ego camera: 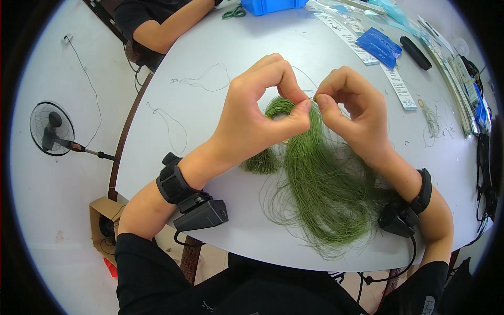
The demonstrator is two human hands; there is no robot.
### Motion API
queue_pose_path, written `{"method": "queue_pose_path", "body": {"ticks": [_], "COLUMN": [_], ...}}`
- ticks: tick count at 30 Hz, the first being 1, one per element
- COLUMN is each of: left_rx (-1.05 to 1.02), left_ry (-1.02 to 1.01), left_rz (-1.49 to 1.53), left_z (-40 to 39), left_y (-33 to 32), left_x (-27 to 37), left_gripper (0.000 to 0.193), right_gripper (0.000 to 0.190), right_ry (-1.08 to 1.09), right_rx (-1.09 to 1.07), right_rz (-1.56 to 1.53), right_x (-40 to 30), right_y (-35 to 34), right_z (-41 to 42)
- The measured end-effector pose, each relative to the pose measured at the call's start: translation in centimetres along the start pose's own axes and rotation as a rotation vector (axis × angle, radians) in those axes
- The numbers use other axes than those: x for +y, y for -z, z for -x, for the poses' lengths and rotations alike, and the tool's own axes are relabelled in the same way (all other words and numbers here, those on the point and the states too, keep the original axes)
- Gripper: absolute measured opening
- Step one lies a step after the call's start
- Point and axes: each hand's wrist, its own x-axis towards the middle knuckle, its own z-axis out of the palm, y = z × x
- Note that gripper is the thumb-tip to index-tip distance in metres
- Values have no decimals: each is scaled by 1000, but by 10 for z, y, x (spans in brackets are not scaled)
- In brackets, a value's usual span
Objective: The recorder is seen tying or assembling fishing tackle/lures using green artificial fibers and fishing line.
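Both my hands meet over a large bundle of fine green line [311, 169] on the white table. Thumb and forefinger of my left hand [267, 102] pinch a thin line. Close beside it, my right hand [350, 110] pinches the line too, thumb against forefinger. A loop of this thin line [303, 73] arches above the fingertips. What sits exactly between the fingertips is too small to make out. The bundle's shorter bunched end [260, 162] lies below my left hand, with its strands spread towards me and under my right wrist.
Two thin looped lines [208, 80] [173, 126] with small hooks lie at left. Printed card strips [399, 88], a blue packet [379, 47], a black case [415, 53] and a tangled line [432, 122] lie at right. Green-handled scissors [234, 12], a blue bin [271, 6] and another person's arm [173, 29] are across the table.
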Motion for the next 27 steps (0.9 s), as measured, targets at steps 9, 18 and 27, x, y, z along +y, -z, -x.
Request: {"method": "queue_pose_path", "body": {"ticks": [9,18,27], "left_rx": [-56,20,36], "left_ry": [25,29,44], "left_rz": [6,38,62], "left_z": [2,1,1], "left_y": [3,-1,1], "left_x": [2,-3,-3], "left_gripper": [14,14,14], "right_gripper": [5,6,9], "right_ry": [-51,-103,-18], "right_rx": [-10,-37,-22], "right_rz": [-60,-55,-112], "right_x": [-4,-6,-3], "right_y": [-2,-1,0], "right_z": [1,2,0]}}
